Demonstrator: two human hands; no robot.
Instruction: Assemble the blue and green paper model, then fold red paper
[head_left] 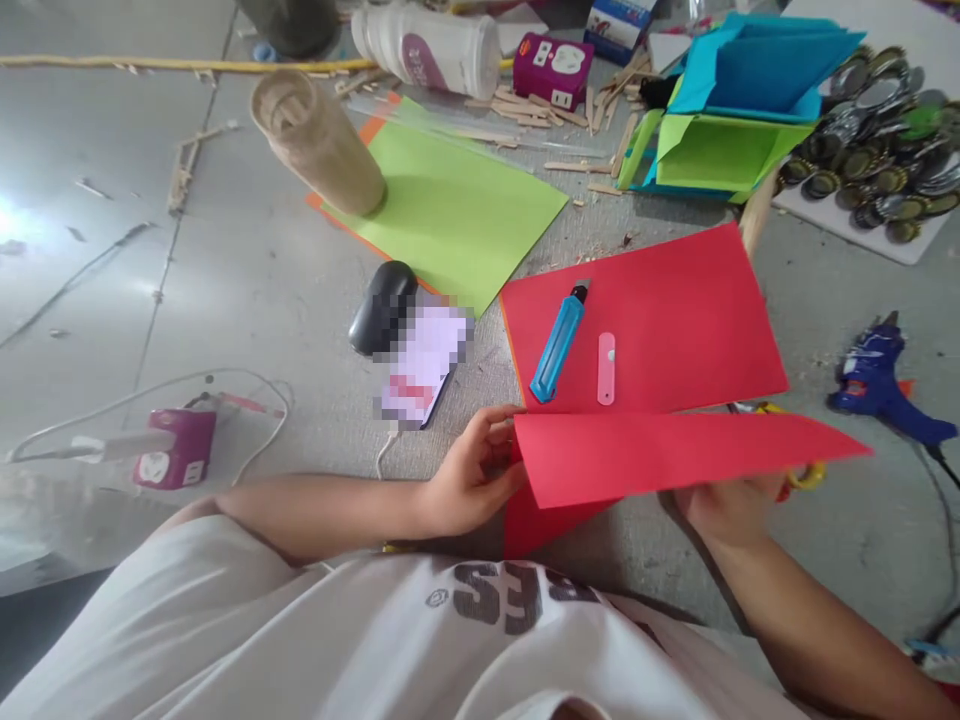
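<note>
Red sheet [660, 455] is raised in front of the torso, over the near edge of the red stack [697, 320]. Left hand [480, 475]: thumb and fingers pinch the sheet's left end. Right hand [731, 510]: under the sheet's right part, fingers mostly hidden; cannot tell whether they grip it. Scissors [806, 477] show beside that hand, partly behind the sheet; cannot tell if held. A second red flap [559, 525] hangs below; cannot tell if it joins the sheet.

Handling, as I judge it: light pinch, since thin sheet creases easily. Support both ends; the unsupported right corner could droop or curl. Square the edges before pressing any bend. Fingertips away from the scissors, whose blades are largely masked by the sheet.

Surface: grey, scuffed, seamed, littered with scraps. Cutter [559, 340], metal tip showing, lies on the red stack next to a pink tool [606, 370]; worth moving the cutter off before leaning there. Glue gun [881, 380] well to the right, cord trailing. Beyond: bottle caps [877, 150] on a white board, a blue-and-green paper structure [735, 150], loose sticks, a tumbler [319, 145] standing on the green sheet [457, 200]. Phone [431, 350] nearer, cable attached. Glare at far left.
</note>
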